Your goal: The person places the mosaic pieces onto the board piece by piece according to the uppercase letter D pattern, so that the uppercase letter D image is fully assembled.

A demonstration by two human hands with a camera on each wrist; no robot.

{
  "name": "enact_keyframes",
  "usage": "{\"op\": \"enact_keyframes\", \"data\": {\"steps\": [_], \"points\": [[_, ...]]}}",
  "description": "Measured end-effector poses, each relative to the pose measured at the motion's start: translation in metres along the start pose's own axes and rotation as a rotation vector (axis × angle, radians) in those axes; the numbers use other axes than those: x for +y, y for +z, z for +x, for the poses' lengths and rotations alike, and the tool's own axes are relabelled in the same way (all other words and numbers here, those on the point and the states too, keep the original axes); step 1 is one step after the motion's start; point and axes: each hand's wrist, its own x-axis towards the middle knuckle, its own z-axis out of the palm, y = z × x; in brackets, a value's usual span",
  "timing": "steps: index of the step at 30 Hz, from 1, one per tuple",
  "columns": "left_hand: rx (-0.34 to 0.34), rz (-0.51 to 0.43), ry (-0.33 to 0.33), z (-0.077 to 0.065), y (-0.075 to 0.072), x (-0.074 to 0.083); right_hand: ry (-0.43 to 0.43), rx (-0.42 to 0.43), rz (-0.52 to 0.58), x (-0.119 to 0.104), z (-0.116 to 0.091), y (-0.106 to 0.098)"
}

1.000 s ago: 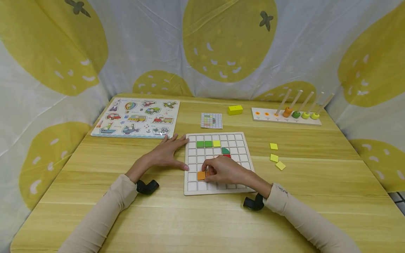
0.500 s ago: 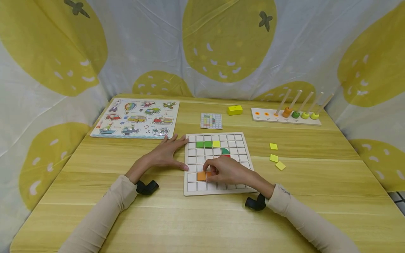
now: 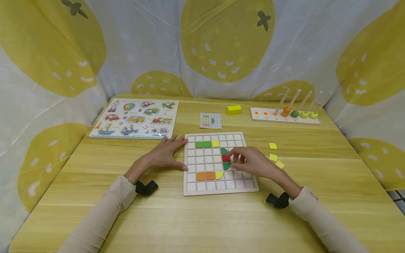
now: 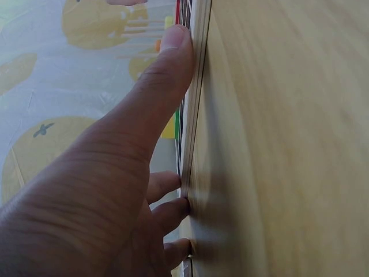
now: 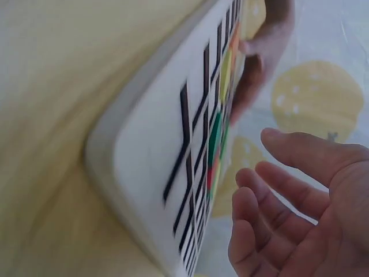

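A white grid board lies in the middle of the table. My left hand rests against its left edge, thumb and fingertips touching the rim, as the left wrist view also shows. Above the board's right part, my right hand hovers with loosely bent fingers; in the right wrist view a gap shows between thumb and fingers, with nothing held. Seated on the grid are green squares, a yellow square, a red square, green quarter-round tiles, orange squares and a yellow quarter-round tile.
Loose yellow square tiles lie right of the board. Behind it are a pattern card and a yellow block. A vehicle puzzle lies back left; a peg stacker with beads stands back right.
My right hand has lifted off the orange tiles and moved right and away. The yellow quarter-round, the lower green quarter-round and the full red square have come into sight. My left hand stays put.
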Motion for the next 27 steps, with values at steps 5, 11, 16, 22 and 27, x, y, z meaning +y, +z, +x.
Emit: {"op": "enact_keyframes", "data": {"steps": [5, 11, 16, 22, 27], "points": [[0.002, 0.005, 0.006, 0.0, 0.0, -0.001, 0.051, 0.072, 0.016, 0.026, -0.011, -0.021], [0.0, 0.002, 0.004, 0.0, 0.0, 0.0, 0.069, 0.151, 0.036, 0.06, -0.028, -0.042], [-0.002, 0.0, 0.005, 0.0, 0.0, 0.0, 0.132, 0.167, 0.035, 0.081, -0.04, -0.054], [0.002, 0.007, 0.007, 0.0, 0.0, -0.001, 0.179, 0.13, 0.067, 0.098, -0.047, -0.063], [0.002, 0.003, 0.005, 0.0, 0.0, -0.001, 0.2, 0.102, 0.099, 0.117, -0.05, -0.066]]}}
